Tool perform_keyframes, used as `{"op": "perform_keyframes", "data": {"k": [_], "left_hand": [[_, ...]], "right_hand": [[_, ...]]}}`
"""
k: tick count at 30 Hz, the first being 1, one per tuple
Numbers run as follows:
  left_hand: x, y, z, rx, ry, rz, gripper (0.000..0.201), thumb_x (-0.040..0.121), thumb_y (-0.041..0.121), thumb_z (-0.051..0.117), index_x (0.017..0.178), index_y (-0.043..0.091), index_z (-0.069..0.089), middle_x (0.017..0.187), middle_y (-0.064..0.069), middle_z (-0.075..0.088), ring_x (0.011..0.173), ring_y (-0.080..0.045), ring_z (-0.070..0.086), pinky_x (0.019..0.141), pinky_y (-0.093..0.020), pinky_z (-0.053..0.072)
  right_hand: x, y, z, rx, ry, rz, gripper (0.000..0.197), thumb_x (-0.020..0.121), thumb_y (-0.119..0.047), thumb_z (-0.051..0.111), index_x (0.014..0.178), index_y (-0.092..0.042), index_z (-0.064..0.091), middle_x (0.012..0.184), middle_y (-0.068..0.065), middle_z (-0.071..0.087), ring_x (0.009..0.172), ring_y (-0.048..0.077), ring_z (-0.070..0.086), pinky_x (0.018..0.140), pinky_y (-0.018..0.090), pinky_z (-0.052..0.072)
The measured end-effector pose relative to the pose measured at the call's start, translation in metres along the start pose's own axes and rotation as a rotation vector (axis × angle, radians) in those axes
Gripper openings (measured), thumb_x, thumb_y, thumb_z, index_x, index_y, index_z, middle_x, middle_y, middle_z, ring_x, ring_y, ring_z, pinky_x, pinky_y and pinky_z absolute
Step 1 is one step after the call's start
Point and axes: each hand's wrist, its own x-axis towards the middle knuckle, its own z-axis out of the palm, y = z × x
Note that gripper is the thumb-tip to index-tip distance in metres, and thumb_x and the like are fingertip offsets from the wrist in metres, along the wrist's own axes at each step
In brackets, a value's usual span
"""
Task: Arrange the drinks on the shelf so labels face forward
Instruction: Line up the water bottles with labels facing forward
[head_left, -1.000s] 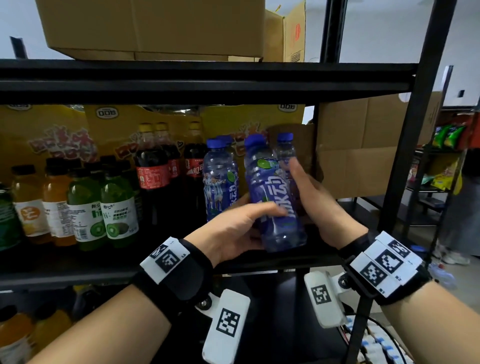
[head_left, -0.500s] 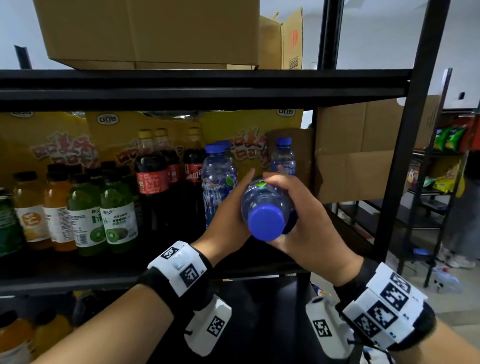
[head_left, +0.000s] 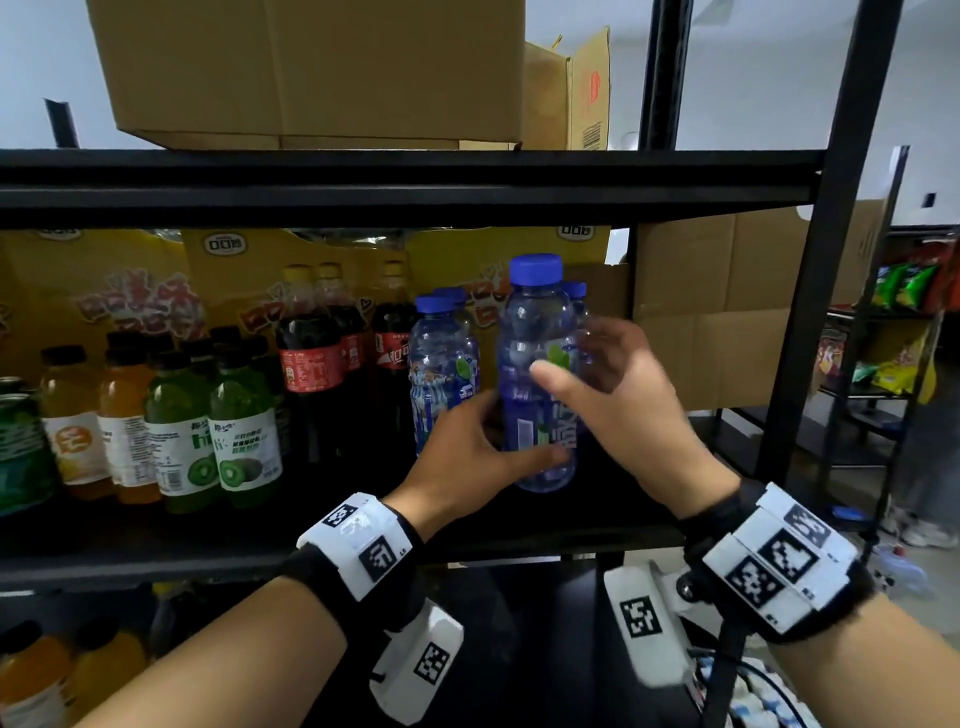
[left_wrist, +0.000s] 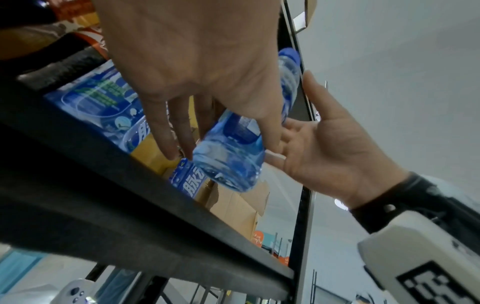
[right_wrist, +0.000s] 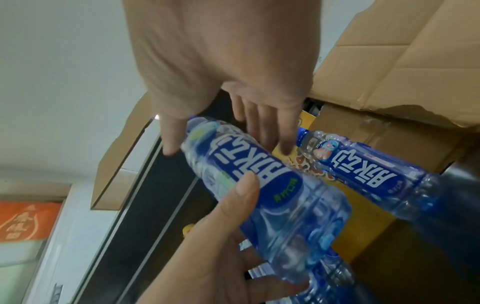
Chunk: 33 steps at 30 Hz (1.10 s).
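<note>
1. At the far left of the head view, a green can (head_left: 21, 447) stands at the frame edge, then orange juice bottles (head_left: 72, 415) and green kiwi bottles (head_left: 244, 415), their labels turned out.
2. Left of centre, dark cola bottles (head_left: 311, 358) with red labels stand on the shelf (head_left: 156, 566), yellow cartons (head_left: 244, 270) behind them.
3. Just right of the cola stands a blue bottle (head_left: 441, 374) with a blue cap, its label showing a picture.
4. At centre, the left hand (head_left: 467, 462) grips the held bottle (head_left: 537, 374) low on its body, thumb across the front and fingers behind.
5. The held bottle is clear blue plastic, upright, blue-capped, its base just above the shelf. Its dark blue label with white characters faces right of the camera; the right wrist view shows it plainly (right_wrist: 259, 170).
6. The right hand (head_left: 613, 395) sits right of the bottle, thumb on the upper front, fingers spread loosely behind; its grip is light.
7. Behind the held bottle, another blue bottle (right_wrist: 363, 170) stands with label showing.
8. At right, a black upright (head_left: 826, 260) frames brown cardboard (head_left: 717, 322).
</note>
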Motion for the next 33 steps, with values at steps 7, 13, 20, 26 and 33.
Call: {"op": "perform_keyframes", "data": {"k": [7, 13, 20, 26, 33], "left_hand": [[0.001, 0.005, -0.011, 0.195, -0.044, -0.107, 0.054, 0.059, 0.088, 0.071, 0.093, 0.047, 0.063, 0.09, 0.037, 0.068, 0.08, 0.015, 0.065, 0.061, -0.008, 0.047], [-0.001, -0.003, -0.051, 0.396, 0.462, -0.027, 0.046, 0.079, 0.08, 0.062, 0.087, 0.035, 0.058, 0.075, 0.012, 0.063, 0.069, -0.004, 0.062, 0.058, -0.03, 0.052], [0.006, -0.031, -0.059, 0.189, 0.289, -0.323, 0.088, 0.079, 0.051, 0.084, 0.148, 0.02, 0.04, 0.132, 0.004, 0.059, 0.109, -0.012, 0.062, 0.085, -0.023, 0.052], [0.013, -0.046, -0.056, 0.161, 0.178, -0.362, 0.084, 0.08, 0.041, 0.086, 0.146, 0.022, 0.039, 0.101, 0.021, 0.054, 0.085, 0.008, 0.056, 0.071, -0.011, 0.045], [0.016, -0.051, -0.057, -0.071, 0.158, -0.485, 0.056, 0.079, 0.034, 0.088, 0.123, 0.022, 0.056, 0.115, 0.006, 0.068, 0.093, -0.003, 0.066, 0.067, -0.017, 0.054]], "right_hand": [[0.022, 0.023, 0.007, -0.187, -0.153, 0.151, 0.1, 0.055, -0.057, 0.093, 0.142, -0.032, 0.048, 0.121, -0.019, 0.067, 0.109, -0.001, 0.064, 0.082, 0.019, 0.056], [0.045, 0.047, 0.018, -0.226, -0.181, 0.269, 0.123, 0.051, -0.058, 0.093, 0.156, -0.024, 0.038, 0.137, -0.009, 0.066, 0.123, 0.015, 0.064, 0.109, 0.043, 0.051], [0.073, 0.059, 0.032, -0.231, -0.181, 0.462, 0.137, 0.07, -0.036, 0.096, 0.165, -0.021, -0.001, 0.162, 0.003, 0.041, 0.144, 0.026, 0.047, 0.116, 0.046, 0.043], [0.083, 0.05, 0.035, -0.225, -0.332, 0.697, 0.115, 0.085, -0.014, 0.083, 0.159, -0.037, -0.001, 0.163, -0.002, 0.03, 0.14, 0.032, 0.043, 0.085, 0.051, 0.052], [0.091, 0.061, 0.046, -0.26, -0.269, 0.712, 0.088, 0.081, -0.017, 0.088, 0.15, -0.023, 0.034, 0.153, 0.001, 0.044, 0.128, 0.028, 0.052, 0.085, 0.048, 0.058]]}}
